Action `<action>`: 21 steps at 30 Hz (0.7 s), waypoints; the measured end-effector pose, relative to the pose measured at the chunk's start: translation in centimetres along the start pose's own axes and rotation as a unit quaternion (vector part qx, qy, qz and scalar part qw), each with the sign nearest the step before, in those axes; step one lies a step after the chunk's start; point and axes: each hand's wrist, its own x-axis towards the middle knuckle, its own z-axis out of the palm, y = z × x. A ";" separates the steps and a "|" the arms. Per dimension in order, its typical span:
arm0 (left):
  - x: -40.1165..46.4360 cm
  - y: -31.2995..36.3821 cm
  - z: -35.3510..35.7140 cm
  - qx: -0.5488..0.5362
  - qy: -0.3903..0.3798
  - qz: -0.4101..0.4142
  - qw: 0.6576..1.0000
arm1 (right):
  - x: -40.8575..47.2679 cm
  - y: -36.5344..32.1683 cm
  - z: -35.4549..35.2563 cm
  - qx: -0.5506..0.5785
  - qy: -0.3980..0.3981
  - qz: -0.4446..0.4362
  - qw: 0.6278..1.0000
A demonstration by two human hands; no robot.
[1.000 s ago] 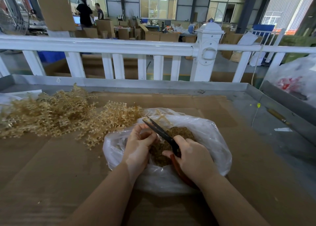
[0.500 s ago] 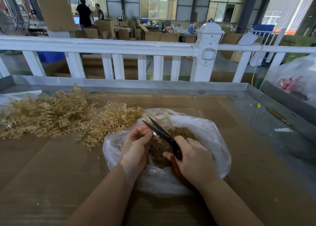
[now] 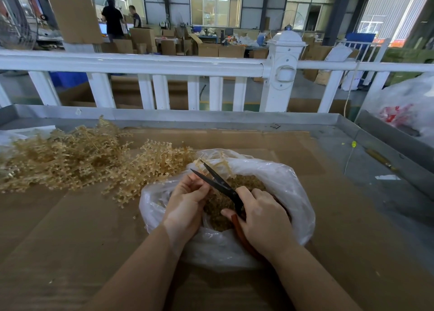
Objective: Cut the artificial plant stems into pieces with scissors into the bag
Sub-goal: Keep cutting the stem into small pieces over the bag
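Observation:
A clear plastic bag (image 3: 288,183) lies open on the cardboard, holding a heap of cut beige pieces (image 3: 249,181). My right hand (image 3: 263,219) grips black scissors (image 3: 218,183) by their red-brown handles, blades parted over the bag's mouth. My left hand (image 3: 187,200) is curled at the bag's left rim, pinching a beige stem; a tuft of it (image 3: 220,163) sticks up past the blades. A pile of uncut beige plant stems (image 3: 77,158) lies to the left of the bag.
Brown cardboard (image 3: 70,240) covers a grey metal table (image 3: 375,193) with raised edges. A white railing (image 3: 145,64) runs behind it. Another plastic bag (image 3: 404,106) sits at the far right. A tool with a wooden handle (image 3: 380,160) lies on the right side.
The scissor blades have opened wider. The stem tuft beyond the blades looks shorter than a second ago. Both hands stay over the bag.

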 end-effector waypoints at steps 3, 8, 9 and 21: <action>-0.1 0.1 0.1 0.000 -0.008 0.001 1.000 | 0.1 0.0 0.0 0.005 -0.004 -0.005 1.000; -0.1 0.1 0.1 0.010 -0.012 0.000 1.000 | 0.2 0.2 0.0 0.009 -0.016 -0.013 1.000; -0.1 0.1 0.1 0.010 -0.012 -0.002 1.000 | 0.2 0.2 0.1 0.008 -0.018 -0.014 1.000; 0.0 -0.3 0.4 -0.004 0.036 0.024 0.999 | 0.0 0.1 0.1 -0.002 0.006 -0.002 1.000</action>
